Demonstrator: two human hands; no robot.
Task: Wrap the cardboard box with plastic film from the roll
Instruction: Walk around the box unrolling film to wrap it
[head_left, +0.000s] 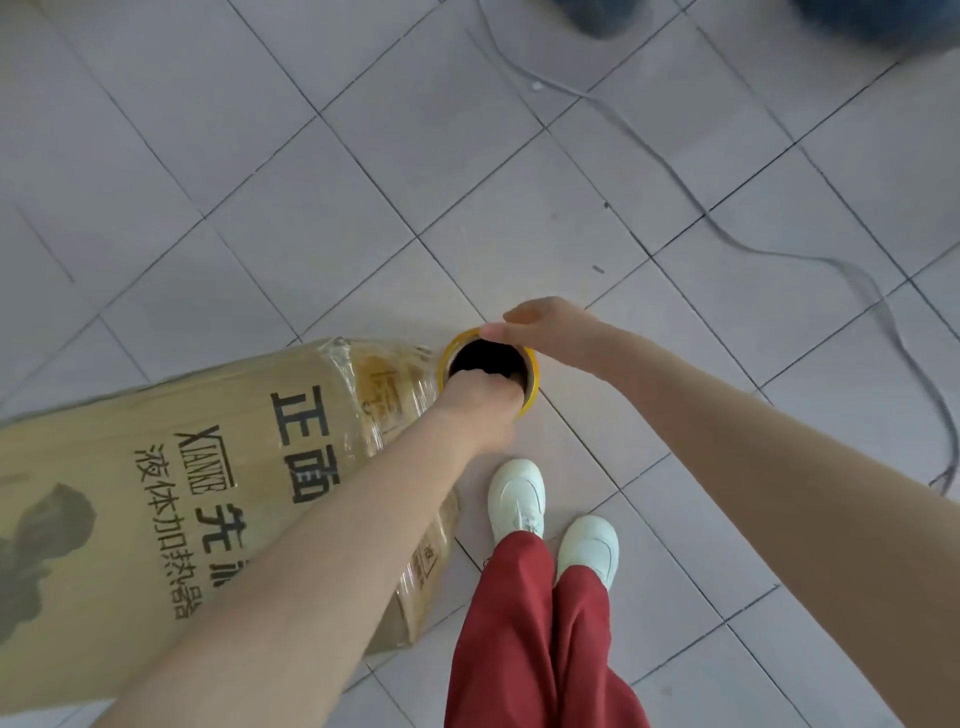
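Observation:
A large brown cardboard box (171, 483) with black printed characters stands on the tiled floor at the lower left. Clear plastic film (387, 395) covers its right end. Just beyond that corner, the film roll (530, 384) stands upright, seen from above as a yellow-rimmed tube with a dark hollow. My left hand (480, 402) grips the roll's near rim, fingers curled into the hollow. My right hand (550, 327) holds the far rim from above, fingers bent over the edge.
My two white shoes (550, 514) and red trousers (524, 629) are just right of the box. A grey cable (737, 244) snakes across the tiles at the right. Dark blurred shapes lie at the top edge. Open tiled floor spreads beyond the roll.

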